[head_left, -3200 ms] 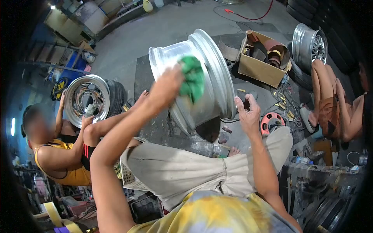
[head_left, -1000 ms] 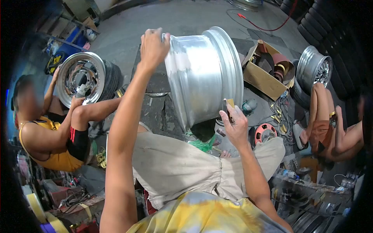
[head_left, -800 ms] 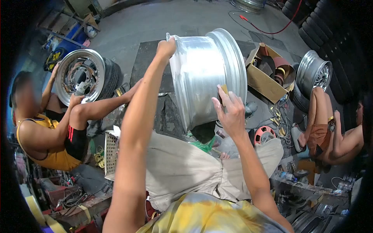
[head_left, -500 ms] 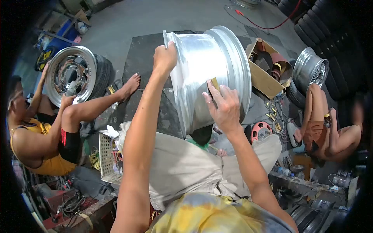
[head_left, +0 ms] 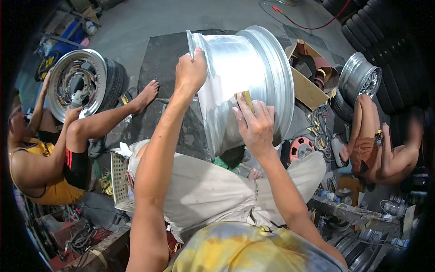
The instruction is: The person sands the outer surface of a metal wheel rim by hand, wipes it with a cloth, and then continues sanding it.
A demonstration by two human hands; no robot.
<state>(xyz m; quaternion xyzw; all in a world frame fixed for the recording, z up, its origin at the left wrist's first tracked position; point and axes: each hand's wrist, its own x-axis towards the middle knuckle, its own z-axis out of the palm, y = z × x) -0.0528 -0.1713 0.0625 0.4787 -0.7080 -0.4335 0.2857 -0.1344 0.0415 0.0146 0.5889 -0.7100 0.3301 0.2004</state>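
Observation:
A bare silver wheel rim [head_left: 231,59] lies on its side before me, its barrel shiny, with duller whitish patches towards the left. My left hand [head_left: 190,70] is closed round the flange at its left end, thumb over the edge. Against the barrel, my right hand [head_left: 257,122] presses a folded piece of yellow-brown sandpaper [head_left: 247,100] under its fingers. Part of the sandpaper is hidden by those fingers.
On the left a person holds a tool against another wheel [head_left: 79,84] with a tyre. A cardboard box [head_left: 310,90] of abrasive rolls stands right of the rim. Another person sits at right near a silver wheel [head_left: 358,75]. A plastic basket [head_left: 118,181] is by my left leg.
My right hand has shifted slightly left on the barrel with the sandpaper, and more of the sandpaper shows. My left hand keeps its hold on the flange. The whole view has shifted a little.

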